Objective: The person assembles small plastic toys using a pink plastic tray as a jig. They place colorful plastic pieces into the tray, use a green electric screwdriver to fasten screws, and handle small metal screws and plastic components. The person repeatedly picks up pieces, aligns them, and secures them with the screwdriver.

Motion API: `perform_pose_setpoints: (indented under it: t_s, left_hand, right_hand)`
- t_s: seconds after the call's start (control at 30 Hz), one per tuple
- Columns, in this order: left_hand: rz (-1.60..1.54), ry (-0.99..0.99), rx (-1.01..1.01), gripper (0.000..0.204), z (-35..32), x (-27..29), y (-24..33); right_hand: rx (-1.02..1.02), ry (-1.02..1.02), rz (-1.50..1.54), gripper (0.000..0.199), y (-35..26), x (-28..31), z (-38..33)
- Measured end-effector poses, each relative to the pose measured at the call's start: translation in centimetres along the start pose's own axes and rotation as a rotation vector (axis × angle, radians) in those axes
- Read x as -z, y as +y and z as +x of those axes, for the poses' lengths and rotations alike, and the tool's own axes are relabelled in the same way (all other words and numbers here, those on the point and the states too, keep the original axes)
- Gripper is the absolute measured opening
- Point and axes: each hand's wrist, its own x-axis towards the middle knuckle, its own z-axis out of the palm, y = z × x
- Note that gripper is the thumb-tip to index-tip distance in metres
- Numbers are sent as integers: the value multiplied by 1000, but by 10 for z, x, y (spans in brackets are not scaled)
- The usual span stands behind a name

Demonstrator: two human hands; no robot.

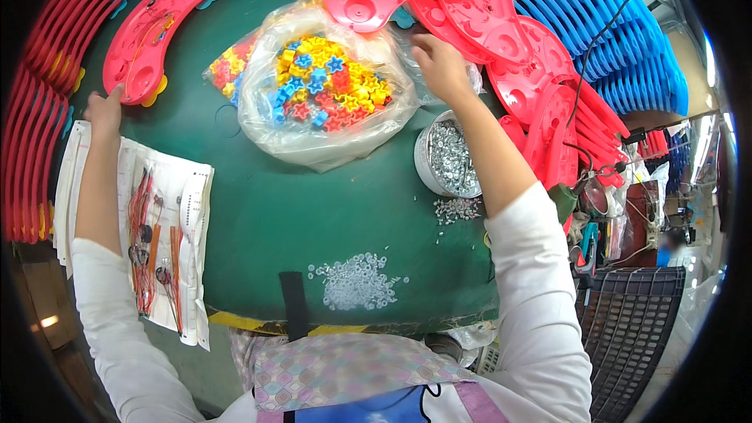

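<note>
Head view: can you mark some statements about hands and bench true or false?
1. The left hand is at the near end of a red panel. True.
2. The right hand is inside the tub. False: it is beyond it, near overlapping red panels.
3. The bag holds only blue pieces. False: yellow and red pieces are in it too.
4. The tub is right of the bag. True.
5. The black strip lies right of the clear bits. False: it lies left of them.
6. Wires lie on white paper. True.
</note>
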Motion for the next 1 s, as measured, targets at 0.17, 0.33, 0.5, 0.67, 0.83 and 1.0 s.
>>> perform_pose_setpoints:
  t_s: [0.17, 0.33, 0.5, 0.67, 0.83, 1.0]
  left_hand:
    - [77, 81, -590, 62, -51, 23, 55]
    - [-27, -146, -794, 57, -164, 42, 124]
    - [-31, -383, -856, 53, -219, 33, 149]
    - [-182, -507, -907, 47, -248, 15, 157]
    - [-295, -633, -887, 41, -267, 15, 165]
    - [-449, -909, -670, 45, -294, -3, 169]
  right_hand:
    - [113, -105, -332, 35, 11, -49, 72]
    - [352, -148, -888, 41, 22, -81, 108]
    - [316, -46, -931, 41, 28, -71, 120]
    - [288, -44, -673, 33, 32, -57, 101]
    - [231, -50, -576, 27, -15, 8, 51]
    - [142, -133, -423, 26, -42, 73, 13]
